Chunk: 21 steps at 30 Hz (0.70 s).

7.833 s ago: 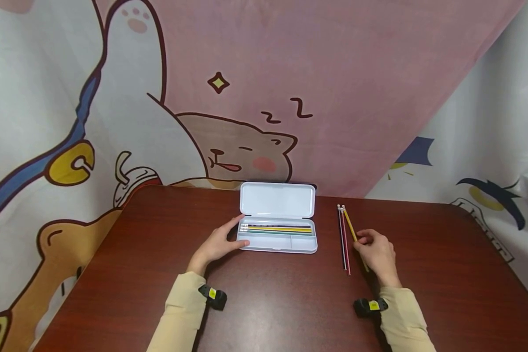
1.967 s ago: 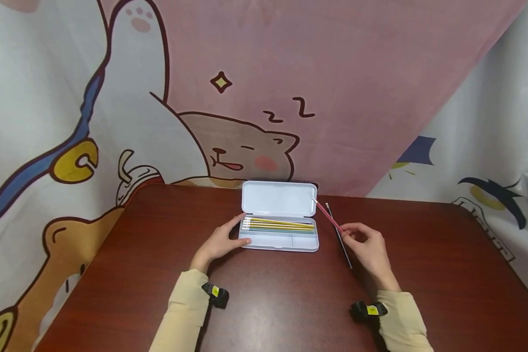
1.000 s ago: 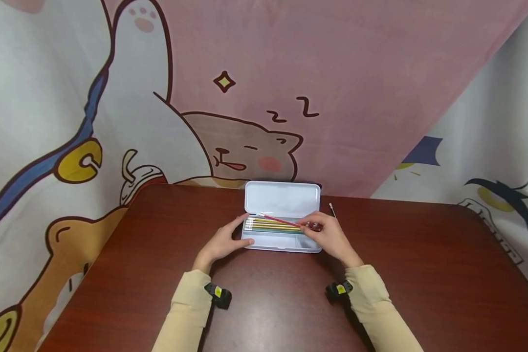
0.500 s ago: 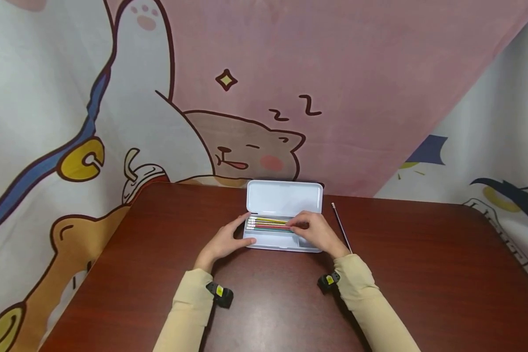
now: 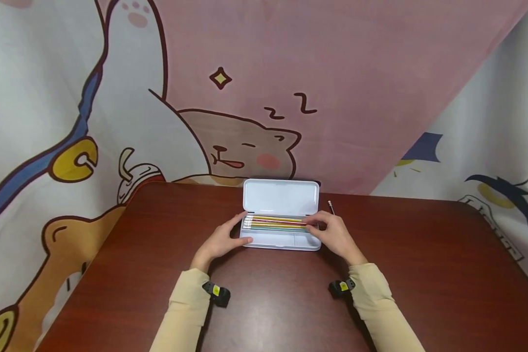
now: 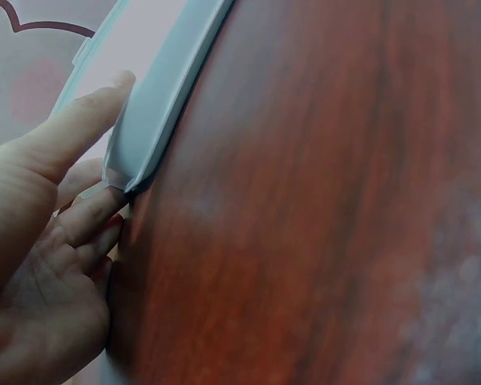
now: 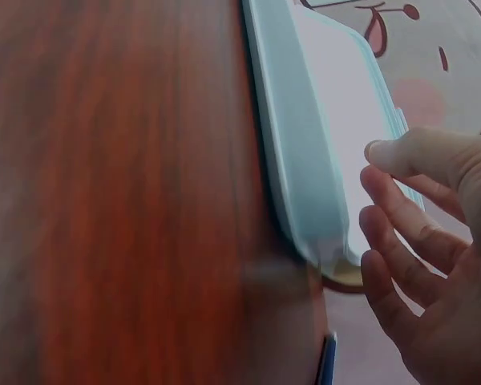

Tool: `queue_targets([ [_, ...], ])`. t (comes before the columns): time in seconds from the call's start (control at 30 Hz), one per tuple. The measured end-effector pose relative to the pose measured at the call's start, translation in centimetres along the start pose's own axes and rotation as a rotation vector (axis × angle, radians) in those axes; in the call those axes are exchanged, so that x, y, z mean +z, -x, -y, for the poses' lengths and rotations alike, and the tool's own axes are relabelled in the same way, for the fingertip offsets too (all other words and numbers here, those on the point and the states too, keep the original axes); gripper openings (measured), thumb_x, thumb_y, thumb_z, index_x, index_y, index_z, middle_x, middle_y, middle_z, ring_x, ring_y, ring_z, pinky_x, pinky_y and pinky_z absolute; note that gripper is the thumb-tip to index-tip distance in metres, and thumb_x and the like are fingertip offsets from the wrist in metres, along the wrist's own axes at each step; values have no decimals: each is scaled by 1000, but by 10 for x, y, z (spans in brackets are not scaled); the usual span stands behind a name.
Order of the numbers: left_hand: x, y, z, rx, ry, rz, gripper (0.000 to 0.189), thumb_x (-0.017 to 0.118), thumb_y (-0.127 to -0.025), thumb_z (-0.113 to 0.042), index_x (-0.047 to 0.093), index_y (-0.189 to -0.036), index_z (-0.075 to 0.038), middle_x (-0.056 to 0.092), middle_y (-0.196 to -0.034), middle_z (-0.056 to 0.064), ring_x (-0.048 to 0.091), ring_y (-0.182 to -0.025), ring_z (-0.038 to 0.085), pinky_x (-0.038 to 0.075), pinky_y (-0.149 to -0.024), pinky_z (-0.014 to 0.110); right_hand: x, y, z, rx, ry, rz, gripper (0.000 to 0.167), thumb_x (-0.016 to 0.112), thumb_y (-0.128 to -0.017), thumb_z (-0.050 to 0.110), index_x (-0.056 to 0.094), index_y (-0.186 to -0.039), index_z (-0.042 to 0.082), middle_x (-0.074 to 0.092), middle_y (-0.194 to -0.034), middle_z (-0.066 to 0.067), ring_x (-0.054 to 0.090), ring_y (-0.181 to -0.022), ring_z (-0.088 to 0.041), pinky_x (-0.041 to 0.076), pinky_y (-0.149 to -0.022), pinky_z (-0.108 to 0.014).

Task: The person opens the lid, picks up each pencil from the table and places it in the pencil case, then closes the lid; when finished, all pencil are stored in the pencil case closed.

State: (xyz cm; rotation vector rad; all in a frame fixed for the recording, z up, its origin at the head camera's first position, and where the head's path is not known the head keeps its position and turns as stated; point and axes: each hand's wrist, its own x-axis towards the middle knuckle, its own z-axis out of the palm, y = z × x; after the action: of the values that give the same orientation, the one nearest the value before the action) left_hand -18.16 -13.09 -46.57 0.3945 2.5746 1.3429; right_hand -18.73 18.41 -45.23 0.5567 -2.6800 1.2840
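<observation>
A white pencil case (image 5: 268, 239) stands with its lid (image 5: 280, 196) raised. Several pencils (image 5: 275, 226) in yellow, red and green lie side by side in its rear compartment, white eraser ends to the left. My left hand (image 5: 220, 243) holds the case's left end, thumb over the front rim and fingers round the end. My right hand (image 5: 336, 238) hovers at the pencils' right ends, thumb and index finger close together; in the right wrist view nothing shows between them. A dark pencil (image 5: 331, 207) lies right of the case, mostly hidden behind that hand.
The case sits near the back edge of a reddish-brown wooden table (image 5: 264, 303). A printed cartoon cloth (image 5: 356, 98) hangs right behind it. Divided front sections of the case lie before the pencils.
The right hand carried a yellow pencil and then the red pencil from the table into the case. Since half a second ago it has shifted right along the pencils. The left hand stays put.
</observation>
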Motion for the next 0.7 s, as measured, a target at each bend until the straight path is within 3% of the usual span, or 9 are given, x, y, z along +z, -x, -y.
queue_targets([
  [0.13,0,1,0,-2,6,1,80,76,-85,-29,34,-151,-12,38,-149,16,31,-138,32,27,-109,54,-8,11,-6,36,21,-57,17,73,-83,0,75,-99,4,69,-97,-6,61,-89,-21,50,-78,-39],
  [0.47,0,1,0,12,11,5,80,75,-85,-30,35,-151,-12,40,-148,15,32,-138,31,27,-109,53,-29,35,-18,149,106,-187,18,67,-84,-4,73,-100,2,68,-91,-11,56,-76,-22,44,-60,-26],
  [0.7,0,0,1,10,12,2,80,75,-85,-30,35,-151,-12,40,-148,15,32,-138,31,27,-109,53,-38,43,-25,213,119,-247,19,68,-82,-3,72,-100,0,68,-83,-9,59,-74,-20,42,-58,-21],
])
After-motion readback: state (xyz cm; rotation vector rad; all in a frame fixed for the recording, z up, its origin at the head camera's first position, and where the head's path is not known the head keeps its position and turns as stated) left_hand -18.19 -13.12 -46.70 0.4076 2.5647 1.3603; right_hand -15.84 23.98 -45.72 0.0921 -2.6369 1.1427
